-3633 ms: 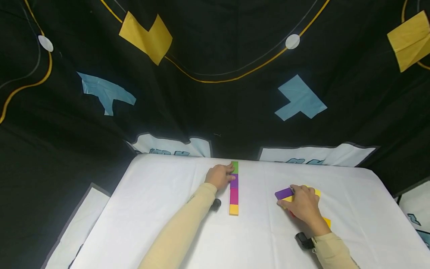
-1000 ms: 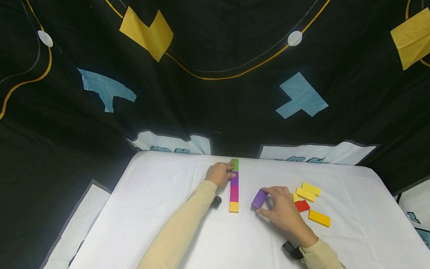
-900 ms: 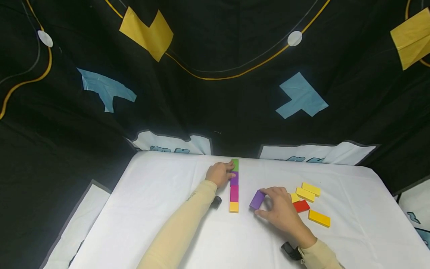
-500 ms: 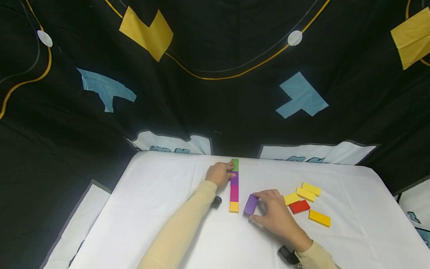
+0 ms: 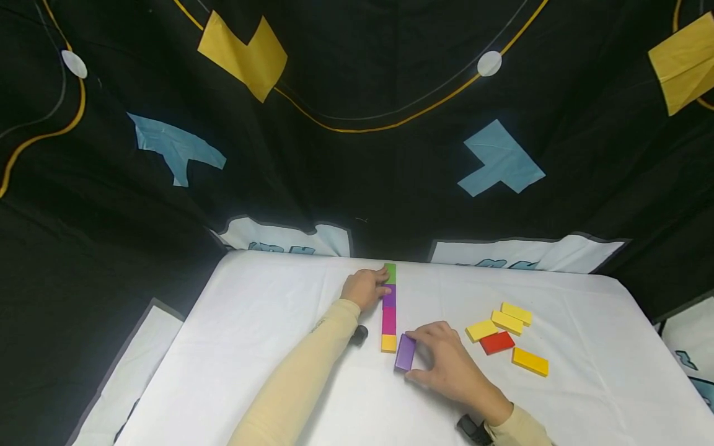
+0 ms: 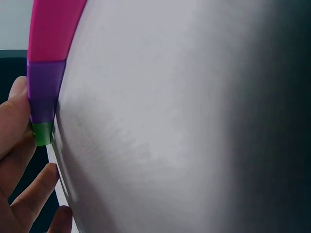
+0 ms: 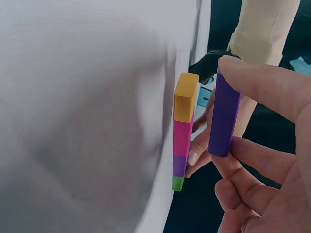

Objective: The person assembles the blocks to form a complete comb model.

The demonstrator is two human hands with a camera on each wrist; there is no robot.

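In the head view a row of blocks runs lengthwise on the white table: a green block [image 5: 390, 274], a purple block [image 5: 389, 297], a magenta block [image 5: 388, 321] and an orange block [image 5: 388, 344] nearest me. My left hand [image 5: 364, 289] touches the row's left side at the green and purple blocks, fingers fairly straight, as the left wrist view also shows. My right hand [image 5: 446, 364] pinches a second purple block [image 5: 405, 353] by its two ends, between thumb and fingers. In the right wrist view this held block [image 7: 225, 114] appears raised off the cloth, apart from the orange block.
Right of my right hand lie several loose blocks: yellow blocks [image 5: 481, 330] grouped with a red block [image 5: 498, 342], and a deeper yellow block [image 5: 530, 362]. A black curtain [image 5: 357, 186] hangs behind the table's far edge.
My right hand has carried the purple block leftward from the loose pile and nearer to me, turning it roughly parallel to the row. My left hand stays in place at the row.
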